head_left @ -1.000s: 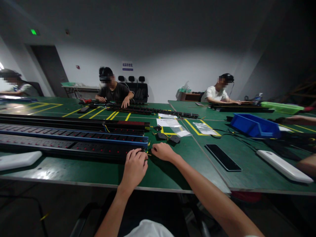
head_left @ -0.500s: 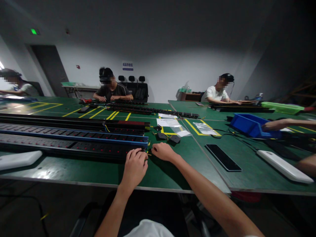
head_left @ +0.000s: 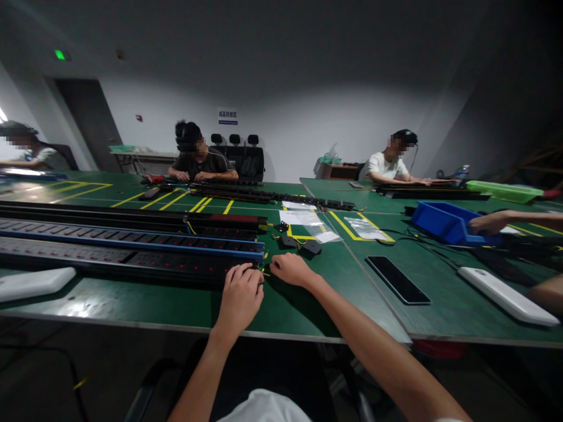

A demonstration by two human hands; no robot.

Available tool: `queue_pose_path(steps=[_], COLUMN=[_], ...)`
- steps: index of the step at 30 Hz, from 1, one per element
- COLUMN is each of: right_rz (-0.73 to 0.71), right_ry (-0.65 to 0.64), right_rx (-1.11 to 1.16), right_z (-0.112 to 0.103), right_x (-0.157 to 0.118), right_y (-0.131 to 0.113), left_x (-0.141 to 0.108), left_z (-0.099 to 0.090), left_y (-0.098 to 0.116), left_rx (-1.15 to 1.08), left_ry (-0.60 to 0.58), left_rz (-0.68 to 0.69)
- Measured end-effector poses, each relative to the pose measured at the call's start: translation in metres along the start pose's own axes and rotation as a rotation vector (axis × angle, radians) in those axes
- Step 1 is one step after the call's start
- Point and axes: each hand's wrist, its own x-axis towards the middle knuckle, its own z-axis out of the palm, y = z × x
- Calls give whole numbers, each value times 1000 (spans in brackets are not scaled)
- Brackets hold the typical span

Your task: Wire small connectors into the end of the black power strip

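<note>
Find the nearest black strip [head_left: 167, 266] lying along the left part of the worktop [head_left: 303, 319], back a bit from the front edge. See the left hand [head_left: 240, 293] over its right end, with bent fingers close together. Cannot tell about any pinch under there. See the right hand [head_left: 292, 269] just past that end, with fingers curled in like a loose fist. Cannot tell about its hidden fingertips. Spot a thin yellowish bit [head_left: 266, 275] between both hands, maybe a wire.

To do this bit well, probably best to press the strip down softly with the left hand, right by the end. Go slow and small with the right hand. Try not to bend or yank the thin bit. Mind the blue-edged strip [head_left: 220, 246] just behind, and don't bump the small black boxes [head_left: 288, 241] past the right hand.
</note>
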Motion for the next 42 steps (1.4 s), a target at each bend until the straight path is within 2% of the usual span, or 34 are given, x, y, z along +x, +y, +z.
queue_pose_path(steps=[42], right_rz=[-18], right_ry=[20], right_rx=[-2], right_z=[4], right_x=[2], right_y=[2], left_x=[1], left_z=[0], left_y=[0], left_rx=[15], left_ry=[-18], left_rz=[-11])
